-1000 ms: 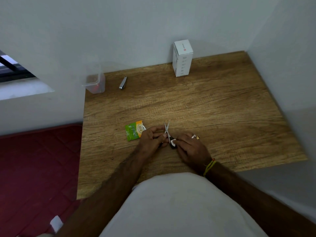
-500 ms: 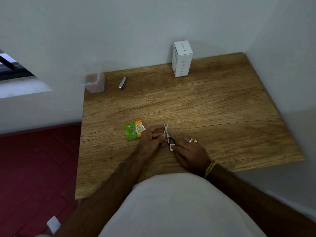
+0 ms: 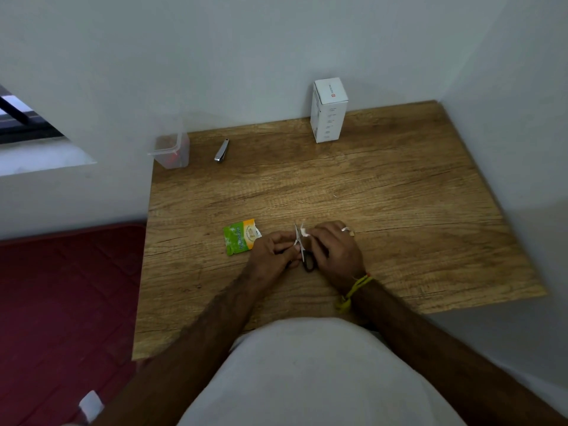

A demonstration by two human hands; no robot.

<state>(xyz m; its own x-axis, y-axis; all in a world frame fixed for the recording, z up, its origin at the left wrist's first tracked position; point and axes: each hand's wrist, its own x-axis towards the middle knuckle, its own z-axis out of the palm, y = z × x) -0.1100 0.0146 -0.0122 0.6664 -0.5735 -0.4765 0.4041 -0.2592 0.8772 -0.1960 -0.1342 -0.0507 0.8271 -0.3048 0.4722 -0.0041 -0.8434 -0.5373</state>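
Landmark: green-and-yellow foil sachet, flat on the wooden table.
Scissors: small steel scissors with black loop handles, just right of the sachet, blades pointing away from the person.
Left hand: left hand, just right of the sachet, fingers curled round the scissors.
Right hand: right hand, farther right of the sachet, fingertips pinching a white paper scrap beside the blades.
Beyond the sachet: silver metal nail clipper; clear plastic container to its left.
Beyond and right of the sachet: upright white cardboard box.
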